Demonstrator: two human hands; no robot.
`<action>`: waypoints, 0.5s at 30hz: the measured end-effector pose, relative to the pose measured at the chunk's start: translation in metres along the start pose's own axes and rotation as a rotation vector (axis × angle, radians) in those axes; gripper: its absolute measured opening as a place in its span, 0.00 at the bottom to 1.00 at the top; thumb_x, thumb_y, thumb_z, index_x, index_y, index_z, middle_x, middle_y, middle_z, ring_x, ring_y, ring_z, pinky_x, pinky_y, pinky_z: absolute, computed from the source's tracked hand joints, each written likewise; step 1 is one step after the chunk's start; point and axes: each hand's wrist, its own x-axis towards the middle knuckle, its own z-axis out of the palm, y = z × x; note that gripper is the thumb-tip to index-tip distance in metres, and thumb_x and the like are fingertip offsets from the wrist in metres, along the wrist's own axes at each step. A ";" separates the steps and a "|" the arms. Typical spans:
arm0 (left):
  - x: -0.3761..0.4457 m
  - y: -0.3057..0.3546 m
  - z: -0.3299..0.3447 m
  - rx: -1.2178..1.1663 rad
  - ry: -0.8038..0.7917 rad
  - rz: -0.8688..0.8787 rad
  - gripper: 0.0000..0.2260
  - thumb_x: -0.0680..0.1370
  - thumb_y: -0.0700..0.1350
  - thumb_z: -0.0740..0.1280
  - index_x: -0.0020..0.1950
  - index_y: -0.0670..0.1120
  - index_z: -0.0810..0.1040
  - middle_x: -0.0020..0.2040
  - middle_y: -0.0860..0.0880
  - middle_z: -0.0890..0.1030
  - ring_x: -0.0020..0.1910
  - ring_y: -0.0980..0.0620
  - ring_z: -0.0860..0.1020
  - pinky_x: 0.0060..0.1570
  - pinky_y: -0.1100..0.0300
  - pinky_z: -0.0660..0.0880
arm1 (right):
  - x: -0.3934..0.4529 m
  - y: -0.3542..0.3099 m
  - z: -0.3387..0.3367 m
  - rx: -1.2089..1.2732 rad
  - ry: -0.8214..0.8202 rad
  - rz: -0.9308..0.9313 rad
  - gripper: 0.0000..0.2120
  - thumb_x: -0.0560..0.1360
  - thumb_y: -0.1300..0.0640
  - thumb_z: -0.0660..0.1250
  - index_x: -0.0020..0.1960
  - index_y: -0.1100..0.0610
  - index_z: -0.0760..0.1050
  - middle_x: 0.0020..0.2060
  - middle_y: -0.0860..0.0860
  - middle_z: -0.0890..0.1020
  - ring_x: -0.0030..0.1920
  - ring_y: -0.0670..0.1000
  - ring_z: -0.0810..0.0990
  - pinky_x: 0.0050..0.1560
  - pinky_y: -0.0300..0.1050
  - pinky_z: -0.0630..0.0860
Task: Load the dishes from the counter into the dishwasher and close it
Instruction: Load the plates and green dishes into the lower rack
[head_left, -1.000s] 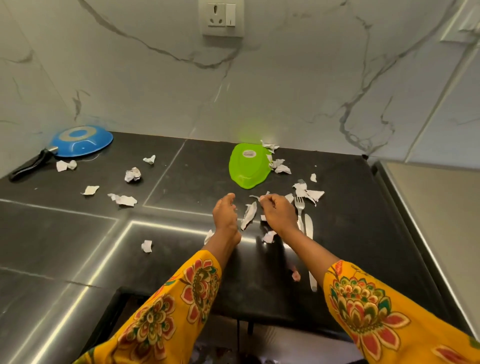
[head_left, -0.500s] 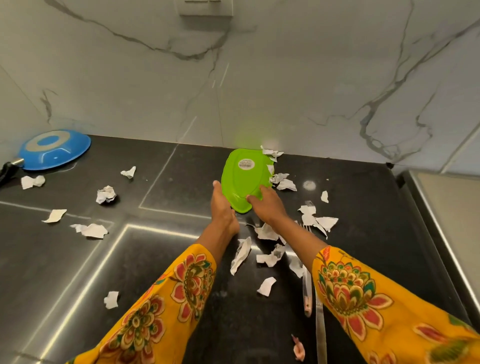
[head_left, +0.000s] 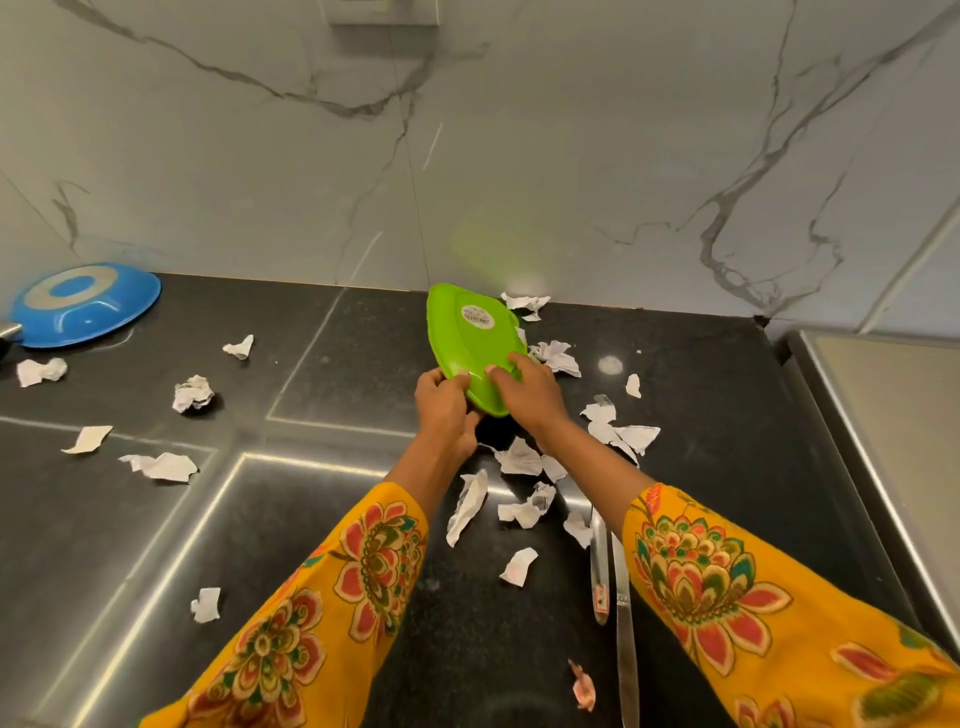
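Now green dish (head_left: 467, 345) tilted, between left hand (head_left: 448, 410), right hand (head_left: 527, 397)

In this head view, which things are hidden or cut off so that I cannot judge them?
- Blue pan: its handle is cut off by the left edge.
- Green dish: upside down, inside hidden; near rim covered by the left hand and right hand.
- Cutlery: upper ends hidden under the right forearm and paper scraps.
- Dishwasher: not in view.

Lime-green plate (head_left: 467, 343), blue pan (head_left: 85, 304), black counter (head_left: 156, 519), yellow floral sleeves (head_left: 727, 587).
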 end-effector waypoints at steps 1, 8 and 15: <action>-0.007 -0.002 0.000 -0.002 -0.006 0.031 0.10 0.80 0.33 0.58 0.60 0.41 0.67 0.55 0.40 0.76 0.51 0.44 0.77 0.42 0.53 0.77 | -0.005 -0.001 -0.002 0.040 -0.008 0.004 0.29 0.76 0.43 0.62 0.72 0.55 0.65 0.70 0.58 0.67 0.69 0.59 0.67 0.70 0.56 0.64; -0.071 -0.013 -0.007 0.108 -0.113 0.292 0.10 0.78 0.34 0.63 0.47 0.48 0.67 0.46 0.44 0.77 0.42 0.47 0.78 0.39 0.53 0.77 | -0.069 -0.012 -0.027 0.373 -0.135 0.039 0.16 0.79 0.44 0.58 0.58 0.53 0.76 0.46 0.52 0.79 0.43 0.48 0.77 0.43 0.44 0.74; -0.153 -0.034 -0.035 0.346 -0.260 0.487 0.11 0.76 0.37 0.67 0.46 0.52 0.70 0.46 0.47 0.79 0.48 0.47 0.80 0.48 0.46 0.80 | -0.159 -0.010 -0.044 0.568 -0.291 0.012 0.33 0.65 0.28 0.64 0.58 0.52 0.77 0.50 0.56 0.80 0.52 0.56 0.78 0.55 0.55 0.73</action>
